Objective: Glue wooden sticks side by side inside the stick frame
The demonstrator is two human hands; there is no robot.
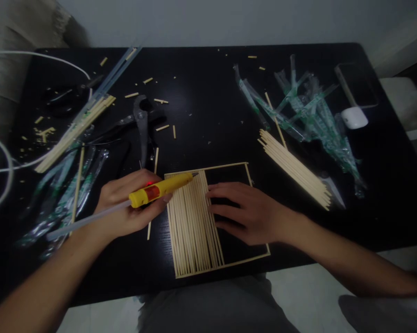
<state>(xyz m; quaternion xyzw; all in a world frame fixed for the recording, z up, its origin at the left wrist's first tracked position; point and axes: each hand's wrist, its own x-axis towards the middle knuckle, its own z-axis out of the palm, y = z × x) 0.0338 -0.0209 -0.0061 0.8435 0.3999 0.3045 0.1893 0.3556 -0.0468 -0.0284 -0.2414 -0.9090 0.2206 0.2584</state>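
My left hand is closed around a yellow glue gun with a clear glue stick trailing from its back toward the left. Its nozzle points at the top edge of a square frame of thin wooden sticks lying on the black table. About half the frame is filled with sticks laid side by side. My right hand lies on the frame's bare right half, fingertips pressing against the outermost laid sticks, fingers stretched out.
A bundle of loose sticks lies right of the frame, beside a heap of clear green-printed wrappers. Pliers sit behind my left hand. More sticks and wrappers lie at left, with white cables and cut stick bits.
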